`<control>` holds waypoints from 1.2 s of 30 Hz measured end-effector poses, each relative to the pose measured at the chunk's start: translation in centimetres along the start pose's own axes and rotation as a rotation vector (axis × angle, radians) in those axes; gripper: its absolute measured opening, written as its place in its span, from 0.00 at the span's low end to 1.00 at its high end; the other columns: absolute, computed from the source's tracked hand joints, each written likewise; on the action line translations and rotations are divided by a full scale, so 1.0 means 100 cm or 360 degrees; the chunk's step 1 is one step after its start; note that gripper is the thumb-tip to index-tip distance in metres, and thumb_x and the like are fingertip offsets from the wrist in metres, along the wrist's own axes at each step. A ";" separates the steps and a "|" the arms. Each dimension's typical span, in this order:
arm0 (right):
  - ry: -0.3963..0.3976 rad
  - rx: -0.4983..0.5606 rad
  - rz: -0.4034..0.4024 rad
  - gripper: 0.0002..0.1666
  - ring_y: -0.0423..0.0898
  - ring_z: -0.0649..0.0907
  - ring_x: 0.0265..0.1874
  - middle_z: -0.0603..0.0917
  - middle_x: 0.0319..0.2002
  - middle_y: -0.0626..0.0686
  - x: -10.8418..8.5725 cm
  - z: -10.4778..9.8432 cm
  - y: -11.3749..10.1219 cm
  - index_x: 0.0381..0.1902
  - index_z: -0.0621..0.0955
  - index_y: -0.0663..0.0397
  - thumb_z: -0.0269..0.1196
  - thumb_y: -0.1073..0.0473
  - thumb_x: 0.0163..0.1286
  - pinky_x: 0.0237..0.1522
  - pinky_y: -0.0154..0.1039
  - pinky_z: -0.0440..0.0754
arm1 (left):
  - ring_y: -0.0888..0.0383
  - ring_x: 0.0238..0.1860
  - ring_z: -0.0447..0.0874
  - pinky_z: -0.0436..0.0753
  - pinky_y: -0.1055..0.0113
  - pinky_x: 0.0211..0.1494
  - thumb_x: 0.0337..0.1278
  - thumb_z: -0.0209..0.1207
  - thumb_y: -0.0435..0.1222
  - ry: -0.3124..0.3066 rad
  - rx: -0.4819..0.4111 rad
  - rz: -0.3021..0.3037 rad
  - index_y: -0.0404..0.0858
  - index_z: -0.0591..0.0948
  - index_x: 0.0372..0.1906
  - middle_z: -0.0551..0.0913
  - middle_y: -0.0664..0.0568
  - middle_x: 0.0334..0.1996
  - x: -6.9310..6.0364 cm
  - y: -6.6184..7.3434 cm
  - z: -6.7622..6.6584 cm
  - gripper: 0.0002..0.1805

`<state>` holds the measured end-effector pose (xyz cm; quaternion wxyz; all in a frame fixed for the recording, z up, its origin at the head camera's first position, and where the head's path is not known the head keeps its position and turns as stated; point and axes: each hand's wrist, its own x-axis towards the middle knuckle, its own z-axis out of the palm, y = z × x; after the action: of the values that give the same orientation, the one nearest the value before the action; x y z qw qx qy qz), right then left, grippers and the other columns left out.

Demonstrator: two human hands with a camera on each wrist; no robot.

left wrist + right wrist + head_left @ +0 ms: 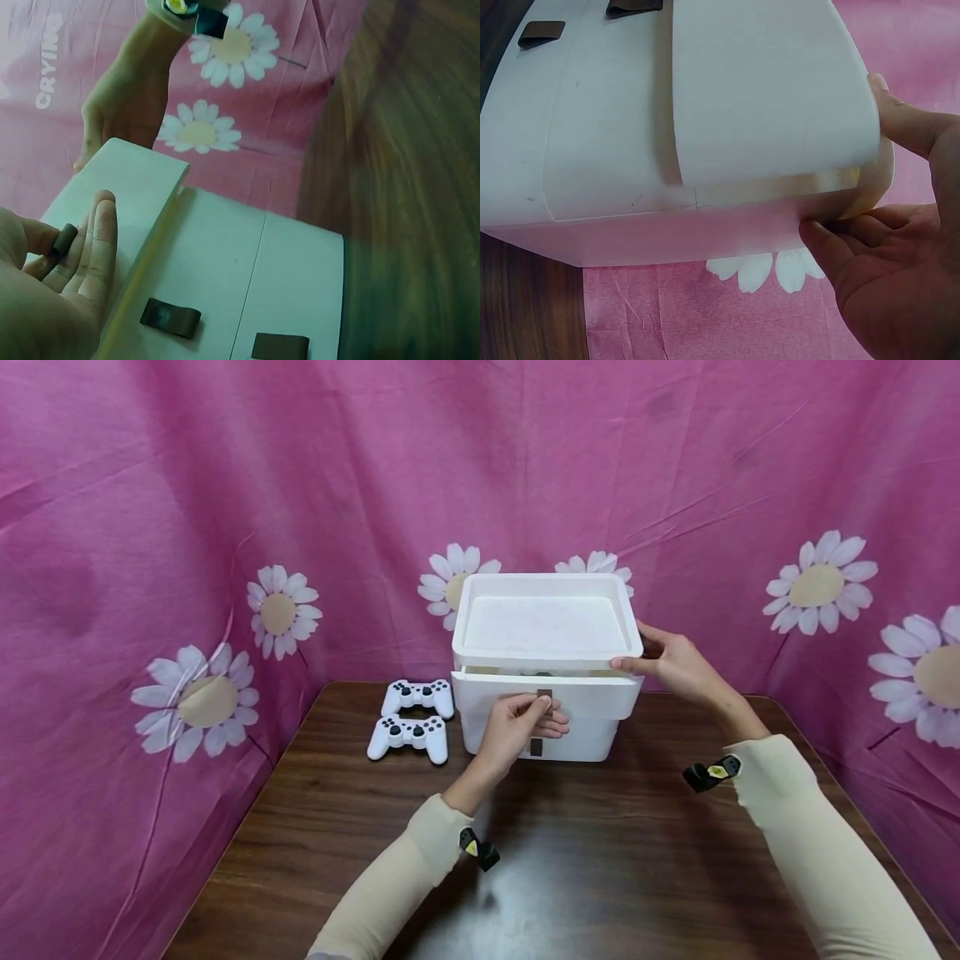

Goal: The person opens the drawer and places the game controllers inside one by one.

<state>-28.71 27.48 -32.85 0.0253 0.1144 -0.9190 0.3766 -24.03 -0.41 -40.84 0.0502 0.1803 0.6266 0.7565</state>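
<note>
A small white drawer box [542,625] stands at the table's back, its top a shallow tray. Its top drawer [600,695] is pulled partly out, showing a narrow gap under the rim. My left hand [517,727] pinches the brown pull tab [64,240] on that drawer's front between thumb and fingers. The box's upper right corner is gripped by my right hand [675,667], thumb at the front and the other fingers along the side. In the left wrist view, more brown tabs [171,318] show on the lower fronts. The drawer's contents are mostly hidden.
Two white game controllers [408,737] lie one in front of the other, left of the box. Under everything is a dark wooden table [600,860]. A pink curtain [375,485] with daisies hangs behind and at both sides.
</note>
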 end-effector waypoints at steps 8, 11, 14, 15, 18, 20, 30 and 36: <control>-0.0010 0.0036 0.0005 0.55 0.50 0.83 0.61 0.84 0.66 0.62 0.001 0.003 0.000 0.86 0.58 0.45 0.71 0.37 0.71 0.49 0.22 0.76 | 0.58 0.33 0.94 0.93 0.57 0.47 0.82 0.56 0.34 0.0098 -0.0007 -0.0023 0.21 0.86 0.49 0.91 0.28 0.41 0.022 -0.004 -0.003 0.17; -0.0010 0.0049 0.0007 0.55 0.52 0.83 0.63 0.84 0.67 0.62 0.001 0.003 0.001 0.86 0.58 0.44 0.71 0.37 0.71 0.51 0.23 0.76 | 0.59 0.33 0.94 0.93 0.57 0.47 0.81 0.56 0.34 0.0119 -0.0010 -0.0046 0.21 0.86 0.49 0.91 0.29 0.40 0.026 -0.003 -0.004 0.17; -0.0001 0.0050 0.0013 0.55 0.53 0.83 0.64 0.84 0.67 0.62 0.000 0.003 0.001 0.86 0.58 0.44 0.71 0.37 0.72 0.52 0.24 0.75 | 0.59 0.33 0.94 0.93 0.57 0.47 0.81 0.56 0.35 0.0117 -0.0002 -0.0056 0.22 0.86 0.49 0.91 0.29 0.40 0.027 -0.003 -0.004 0.17; 0.0000 0.0053 0.0015 0.55 0.53 0.83 0.64 0.83 0.67 0.62 0.000 0.002 0.001 0.86 0.58 0.44 0.71 0.37 0.72 0.53 0.24 0.75 | 0.59 0.33 0.94 0.93 0.58 0.47 0.81 0.56 0.35 0.0112 0.0001 -0.0058 0.21 0.86 0.49 0.91 0.29 0.40 0.026 -0.002 -0.004 0.17; 0.0005 0.0054 0.0016 0.55 0.53 0.83 0.64 0.83 0.67 0.63 -0.001 0.002 0.000 0.86 0.58 0.44 0.71 0.37 0.72 0.52 0.24 0.75 | 0.59 0.33 0.94 0.93 0.58 0.46 0.81 0.56 0.35 0.0103 0.0001 -0.0053 0.21 0.86 0.49 0.91 0.29 0.40 0.027 -0.002 -0.003 0.17; 0.0004 0.0056 0.0019 0.55 0.53 0.83 0.64 0.83 0.68 0.63 -0.001 0.002 0.000 0.86 0.57 0.44 0.71 0.37 0.72 0.52 0.23 0.74 | 0.60 0.32 0.94 0.93 0.58 0.46 0.81 0.56 0.35 0.0100 -0.0004 -0.0051 0.21 0.86 0.49 0.91 0.29 0.40 0.027 -0.002 -0.003 0.17; -0.0003 0.0046 0.0020 0.56 0.54 0.82 0.65 0.82 0.68 0.63 0.000 0.003 0.002 0.86 0.57 0.43 0.71 0.37 0.71 0.63 0.44 0.77 | 0.57 0.33 0.94 0.94 0.58 0.45 0.79 0.60 0.38 0.0122 0.0088 -0.0122 0.25 0.86 0.52 0.92 0.33 0.39 0.014 -0.004 -0.007 0.17; -0.0012 0.0054 0.0034 0.57 0.56 0.81 0.66 0.81 0.70 0.65 -0.001 0.001 0.001 0.87 0.55 0.45 0.71 0.37 0.71 0.69 0.55 0.75 | 0.57 0.30 0.93 0.94 0.57 0.43 0.76 0.60 0.33 0.0207 0.0118 -0.0210 0.22 0.85 0.52 0.91 0.30 0.39 0.000 -0.013 -0.013 0.14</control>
<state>-28.66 27.48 -33.00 0.0159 0.1064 -0.9137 0.3920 -24.66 -1.32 -42.27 0.0524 0.0909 0.6665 0.7380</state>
